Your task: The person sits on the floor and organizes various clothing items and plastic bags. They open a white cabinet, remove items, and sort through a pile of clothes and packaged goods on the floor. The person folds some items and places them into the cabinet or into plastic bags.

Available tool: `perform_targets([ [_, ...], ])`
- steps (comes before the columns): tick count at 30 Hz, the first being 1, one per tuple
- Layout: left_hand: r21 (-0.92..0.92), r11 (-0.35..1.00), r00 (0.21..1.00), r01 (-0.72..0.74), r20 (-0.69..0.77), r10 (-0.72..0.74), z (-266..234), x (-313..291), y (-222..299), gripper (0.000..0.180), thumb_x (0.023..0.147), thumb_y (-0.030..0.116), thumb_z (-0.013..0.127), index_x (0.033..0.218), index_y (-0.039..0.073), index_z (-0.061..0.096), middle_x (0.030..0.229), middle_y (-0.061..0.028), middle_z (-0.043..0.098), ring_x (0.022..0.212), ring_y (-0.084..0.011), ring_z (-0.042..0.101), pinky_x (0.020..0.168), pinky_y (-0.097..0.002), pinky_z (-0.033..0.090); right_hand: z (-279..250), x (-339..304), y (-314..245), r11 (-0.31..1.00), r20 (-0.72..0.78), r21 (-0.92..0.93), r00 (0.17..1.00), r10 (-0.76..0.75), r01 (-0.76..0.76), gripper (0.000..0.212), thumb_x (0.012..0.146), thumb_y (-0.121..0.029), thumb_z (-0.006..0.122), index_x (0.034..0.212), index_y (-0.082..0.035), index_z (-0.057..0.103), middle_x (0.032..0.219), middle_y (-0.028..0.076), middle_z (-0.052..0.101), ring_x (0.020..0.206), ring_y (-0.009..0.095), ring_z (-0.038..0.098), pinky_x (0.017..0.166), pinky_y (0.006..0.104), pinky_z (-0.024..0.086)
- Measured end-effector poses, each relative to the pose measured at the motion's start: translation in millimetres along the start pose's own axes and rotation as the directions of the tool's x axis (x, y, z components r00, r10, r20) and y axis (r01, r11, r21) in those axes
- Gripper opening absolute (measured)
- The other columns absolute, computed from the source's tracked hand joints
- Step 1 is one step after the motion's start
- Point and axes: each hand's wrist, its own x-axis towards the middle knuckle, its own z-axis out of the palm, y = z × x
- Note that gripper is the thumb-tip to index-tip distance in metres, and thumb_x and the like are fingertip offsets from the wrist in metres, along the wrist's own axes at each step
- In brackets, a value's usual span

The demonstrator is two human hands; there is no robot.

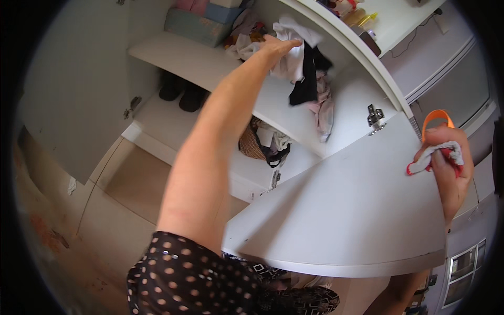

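Observation:
My left hand reaches onto the cabinet's upper shelf, closed around a bunched white garment, its fingertips hidden in the folds. Below that garment, a black garment and a pale pink one dangle over the shelf edge, slightly blurred. At the far right, my right hand is raised by the edge of the open grey-white cabinet door. Its fingers are closed on a small crumpled white cloth with red trim. An orange loop sticks up above the fingers; what it belongs to is hidden.
Pale blue-green boxes stand on the upper shelf. Dark shoes and a woven bag with cloth in it occupy the lower compartment. Another open door stands left. A white top upper right holds small items.

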Motion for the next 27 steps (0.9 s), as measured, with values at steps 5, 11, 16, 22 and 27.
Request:
perform_targets([
  [5, 0.082, 0.907, 0.91, -0.412, 0.094, 0.404, 11.0, -20.1, -61.7, 0.058, 0.067, 0.034, 0.067, 0.108, -0.003, 0.049, 0.103, -0.018, 0.056, 0.098, -0.0311, 0.054, 0.082, -0.0365, 0.044, -5.1, -3.8, -0.2, 0.999, -0.003, -0.017, 0.999, 0.046, -0.046, 0.019, 0.076, -0.005, 0.047, 0.09, 0.002, 0.056, 0.074, 0.005, 0.053, 0.063, 0.006, 0.047, 0.059, 0.0169, 0.034],
  [11, -0.22, 0.954, 0.438, 0.206, 0.892, 0.112, -108.5, -157.7, -206.0, 0.048, 0.087, 0.048, 0.044, 0.11, 0.006, 0.053, 0.097, -0.0077, 0.059, 0.091, -0.0151, 0.056, 0.075, -0.0288, 0.046, -4.9, -0.7, 9.3, 0.988, -0.02, -0.154, 1.0, 0.011, -0.014, 0.027, 0.08, -0.018, 0.049, 0.101, -0.001, 0.055, 0.08, 0.009, 0.056, 0.07, 0.011, 0.052, 0.065, 0.0199, 0.04],
  [16, -0.374, 0.905, 0.485, 0.202, 0.841, 0.239, -195.5, -269.5, -214.2, 0.088, 0.068, 0.057, 0.066, 0.13, 0.002, 0.035, 0.127, -0.0126, 0.043, 0.119, -0.022, 0.039, 0.1, -0.0382, 0.029, 36.9, 49.0, 41.6, 0.98, -0.11, 0.008, 0.975, -0.195, 0.197, 0.017, 0.078, -0.007, 0.054, 0.093, 0.0, 0.06, 0.079, 0.003, 0.06, 0.071, 0.007, 0.052, 0.063, 0.0194, 0.042],
  [22, -0.146, 0.974, 0.923, -0.173, 0.321, 0.212, -123.0, -218.3, -269.1, 0.035, 0.089, 0.012, 0.049, 0.121, -0.001, 0.045, 0.111, -0.0072, 0.054, 0.102, -0.0134, 0.049, 0.089, -0.0266, 0.039, -43.4, 29.8, 70.1, 0.857, -0.389, 0.474, 0.921, -0.004, 0.204, 0.014, 0.081, -0.009, 0.055, 0.09, 0.002, 0.055, 0.08, 0.007, 0.06, 0.076, 0.012, 0.057, 0.067, 0.025, 0.047],
  [27, -0.05, 0.959, 0.951, -0.279, 0.126, 0.283, -122.2, -152.0, -269.6, 0.032, 0.091, 0.019, 0.047, 0.115, -0.002, 0.049, 0.098, -0.0048, 0.055, 0.088, -0.0121, 0.05, 0.079, -0.0251, 0.042, -106.0, -76.9, 138.7, 0.895, -0.361, 0.409, 0.87, 0.337, -0.177, 0.02, 0.081, -0.012, 0.056, 0.097, 0.001, 0.056, 0.086, 0.005, 0.06, 0.079, 0.011, 0.058, 0.068, 0.0235, 0.047],
])
